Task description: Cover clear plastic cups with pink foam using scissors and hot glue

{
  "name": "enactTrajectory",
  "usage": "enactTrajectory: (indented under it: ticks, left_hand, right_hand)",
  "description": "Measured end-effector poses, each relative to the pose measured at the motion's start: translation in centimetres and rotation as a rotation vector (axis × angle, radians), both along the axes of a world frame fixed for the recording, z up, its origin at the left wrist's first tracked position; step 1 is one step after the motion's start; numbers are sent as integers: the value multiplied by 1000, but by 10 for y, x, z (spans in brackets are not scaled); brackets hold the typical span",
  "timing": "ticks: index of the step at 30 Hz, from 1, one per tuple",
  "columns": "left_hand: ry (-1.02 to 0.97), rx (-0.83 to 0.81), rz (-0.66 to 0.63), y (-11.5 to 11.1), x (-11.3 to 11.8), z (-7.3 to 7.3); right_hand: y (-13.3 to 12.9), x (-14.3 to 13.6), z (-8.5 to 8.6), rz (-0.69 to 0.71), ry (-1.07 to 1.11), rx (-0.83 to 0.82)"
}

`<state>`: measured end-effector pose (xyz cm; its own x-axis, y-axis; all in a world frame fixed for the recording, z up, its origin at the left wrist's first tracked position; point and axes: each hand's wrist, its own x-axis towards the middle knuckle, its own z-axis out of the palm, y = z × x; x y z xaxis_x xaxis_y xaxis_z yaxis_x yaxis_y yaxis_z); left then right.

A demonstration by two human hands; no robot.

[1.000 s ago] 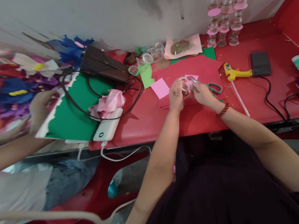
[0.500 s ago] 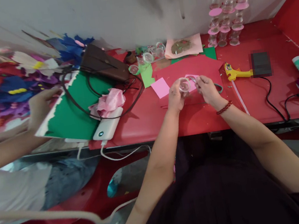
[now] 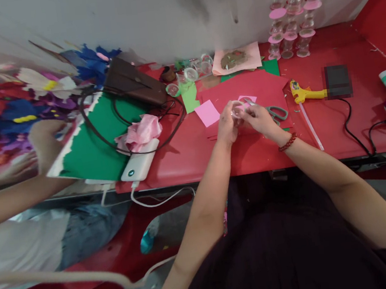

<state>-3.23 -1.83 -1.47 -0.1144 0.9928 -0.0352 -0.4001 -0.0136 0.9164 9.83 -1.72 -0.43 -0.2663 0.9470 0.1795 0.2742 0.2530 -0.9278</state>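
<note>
My left hand (image 3: 226, 124) is closed around a small clear plastic cup (image 3: 237, 109), its round mouth turned up towards me. My right hand (image 3: 259, 120) has come against the right side of the cup, fingertips pinched at its rim; whatever they hold, if anything, is too small to make out. Scissors with grey-green handles (image 3: 278, 114) lie beside my right hand, blades partly hidden by it. Beneath both hands are red paper sheets (image 3: 259, 84), with one pink square (image 3: 207, 113) to the left and another pink piece (image 3: 251, 98) just behind my fingers.
A yellow glue gun (image 3: 308, 95) and stacked clear cups with pink discs (image 3: 289, 13) are at right. Clear cups (image 3: 191, 73) and a sand-covered sheet (image 3: 235, 58) line the back. At left are a power bank (image 3: 141, 162), a brown case (image 3: 136, 81) and another person's arm (image 3: 19, 194).
My right hand has moved left and slightly down to the cup, uncovering more of the scissors' handles. My left hand has stayed nearly still with the cup.
</note>
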Motion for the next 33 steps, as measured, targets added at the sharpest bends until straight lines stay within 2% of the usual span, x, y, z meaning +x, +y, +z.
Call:
enactTrajectory:
  ticks: [5,8,10,13,17,20,25,29,33]
  left_hand:
    - [108,19,-11,-3,1,2]
    - [170,14,17,-5,2,4]
    - [184,22,27,-6,3,6]
    - [132,37,-3,-6,2,8]
    - [39,4,-29,-4,0,8]
    - [96,74,27,-3,1,3]
    - [165,191,49,-2,3,-6]
    - [209,217,21,-7,5,-4]
    - [219,237,16,-11,8,1]
  right_hand:
    - [1,1,4,-63,-350,65]
    - [0,2,7,-97,-465,88]
    - [-1,2,9,-103,-408,56]
    - [-1,1,10,-69,-198,-39]
    - [-1,0,6,84,116,-211]
    - [1,2,2,79,190,-190]
    - [2,2,2,-49,-96,26]
    - [-1,0,1,-134,-323,81]
    - [-2,2,-2,-168,-450,133]
